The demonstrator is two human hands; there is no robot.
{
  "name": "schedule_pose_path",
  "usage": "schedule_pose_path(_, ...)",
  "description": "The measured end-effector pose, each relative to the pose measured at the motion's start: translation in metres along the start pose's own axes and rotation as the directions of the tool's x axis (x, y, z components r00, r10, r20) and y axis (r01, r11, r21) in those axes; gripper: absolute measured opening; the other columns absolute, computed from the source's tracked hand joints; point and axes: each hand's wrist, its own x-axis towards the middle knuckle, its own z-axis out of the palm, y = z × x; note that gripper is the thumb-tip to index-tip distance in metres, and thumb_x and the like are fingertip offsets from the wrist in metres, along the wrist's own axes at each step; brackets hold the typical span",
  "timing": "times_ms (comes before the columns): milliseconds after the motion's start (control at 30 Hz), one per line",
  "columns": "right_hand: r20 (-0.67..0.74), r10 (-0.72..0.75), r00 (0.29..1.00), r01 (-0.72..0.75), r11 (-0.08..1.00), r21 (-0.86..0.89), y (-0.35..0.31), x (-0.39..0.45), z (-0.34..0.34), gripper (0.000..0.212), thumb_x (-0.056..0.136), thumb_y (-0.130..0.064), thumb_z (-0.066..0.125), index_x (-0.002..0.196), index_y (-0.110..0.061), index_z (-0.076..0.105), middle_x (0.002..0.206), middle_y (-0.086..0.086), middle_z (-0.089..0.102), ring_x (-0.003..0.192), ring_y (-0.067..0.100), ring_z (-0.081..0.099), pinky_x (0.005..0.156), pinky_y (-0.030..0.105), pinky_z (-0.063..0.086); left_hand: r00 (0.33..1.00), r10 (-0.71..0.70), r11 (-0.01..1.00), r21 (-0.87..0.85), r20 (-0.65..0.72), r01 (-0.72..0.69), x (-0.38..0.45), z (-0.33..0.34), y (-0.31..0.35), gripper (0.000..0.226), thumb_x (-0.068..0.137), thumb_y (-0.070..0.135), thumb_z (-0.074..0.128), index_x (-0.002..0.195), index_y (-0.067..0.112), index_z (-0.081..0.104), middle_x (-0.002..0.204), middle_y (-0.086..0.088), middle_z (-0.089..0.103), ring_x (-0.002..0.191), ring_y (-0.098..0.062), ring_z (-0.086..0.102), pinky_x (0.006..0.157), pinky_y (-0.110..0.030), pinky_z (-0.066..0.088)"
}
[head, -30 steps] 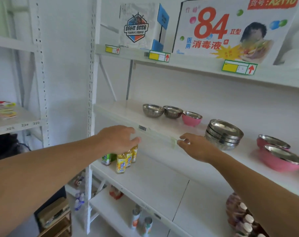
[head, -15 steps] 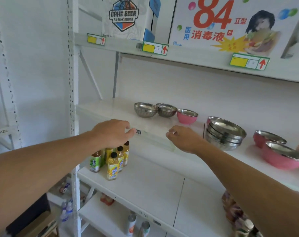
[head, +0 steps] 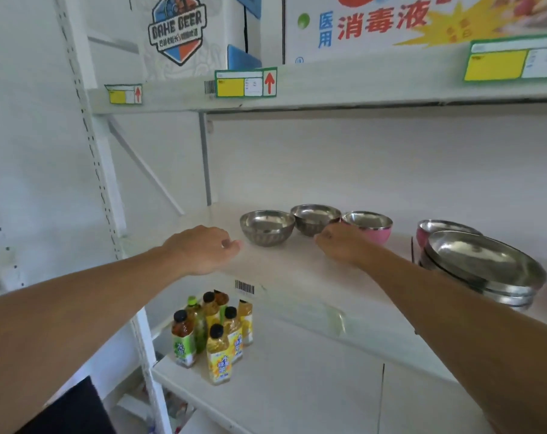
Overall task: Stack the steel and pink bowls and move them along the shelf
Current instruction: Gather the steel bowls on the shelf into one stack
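Observation:
Three small bowls stand in a row on the white middle shelf [head: 291,267]: a steel bowl [head: 267,227] on the left, a second steel bowl [head: 313,218] behind it, and a pink bowl [head: 371,225] with a steel lining on the right. My left hand [head: 200,249] hovers over the shelf just left of the first steel bowl, fingers loosely curled, holding nothing. My right hand [head: 339,242] reaches in front of the gap between the second steel bowl and the pink bowl, fingers close to the pink bowl's rim; it holds nothing.
A stack of larger steel bowls [head: 482,270] sits at the right, with another pink bowl [head: 429,230] behind it. Drink bottles [head: 214,333] stand on the lower shelf. Cartons [head: 184,32] rest on the upper shelf [head: 344,86], which hangs low over the bowls.
Both hands have moved from the shelf's front edge inward over the shelf toward the small bowls. The view has come closer and tilted down.

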Motion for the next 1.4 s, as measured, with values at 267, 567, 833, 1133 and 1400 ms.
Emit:
schedule_pose_path(267,-0.076,0.220,0.973,-0.222,0.975,-0.018,0.025,0.033,0.011,0.028,0.109,-0.019,0.048,0.127,-0.003,0.061,0.111,0.021,0.069,0.106,0.043,0.072,0.081,0.046,0.061,0.996,-0.072,0.994,-0.081,-0.042,0.069,0.082,0.019,-0.017,0.077,0.102,0.081,0.017,0.084,0.022,0.062,0.095,-0.001,0.070,0.088,-0.024,0.067,0.089,-0.043,0.056)
schedule_pose_path(567,-0.123,0.358,0.926,-0.344,0.931,0.121,0.025,0.060,0.001,0.053,0.114,-0.032,0.036,0.156,-0.001,0.043,0.121,0.027,0.070,0.106,0.043,0.075,0.086,0.048,0.063,0.989,-0.085,0.919,-0.374,0.120,0.124,0.149,0.022,-0.020,0.088,0.102,0.082,0.029,0.139,0.010,0.064,0.099,-0.007,0.080,0.080,-0.026,0.080,0.073,-0.035,0.063)
schedule_pose_path(833,-0.090,0.494,0.865,-0.438,0.830,0.345,0.019,0.101,0.009,0.045,0.105,-0.045,0.037,0.092,-0.008,0.060,0.064,0.016,0.077,0.043,0.028,0.072,0.046,0.034,0.062,0.968,-0.137,0.760,-0.605,0.209,0.238,0.166,0.035,-0.003,0.037,0.105,0.029,0.053,0.091,0.004,0.076,0.054,-0.004,0.070,0.032,-0.014,0.056,0.040,-0.019,0.046)
schedule_pose_path(1133,0.021,0.508,0.861,-0.436,0.715,0.547,0.021,0.116,0.022,0.030,0.106,-0.015,0.039,0.091,-0.003,0.063,0.049,0.011,0.067,0.038,0.018,0.056,0.037,0.023,0.045,0.959,-0.232,0.735,-0.616,0.163,0.283,0.138,0.011,-0.031,0.049,0.109,0.041,0.050,0.083,0.004,0.071,0.050,-0.004,0.064,0.031,-0.011,0.047,0.035,-0.017,0.035)
schedule_pose_path(1400,0.043,0.370,0.928,-0.331,0.765,0.553,-0.003,0.107,0.030,0.035,0.102,-0.010,0.039,0.106,0.003,0.071,0.067,0.014,0.069,0.043,0.018,0.051,0.040,0.024,0.038,0.896,-0.430,0.675,-0.620,0.111,0.401,0.074,-0.007,-0.075,0.034,0.103,0.022,0.053,0.081,0.004,0.071,0.050,-0.006,0.063,0.033,-0.012,0.045,0.036,-0.018,0.035)
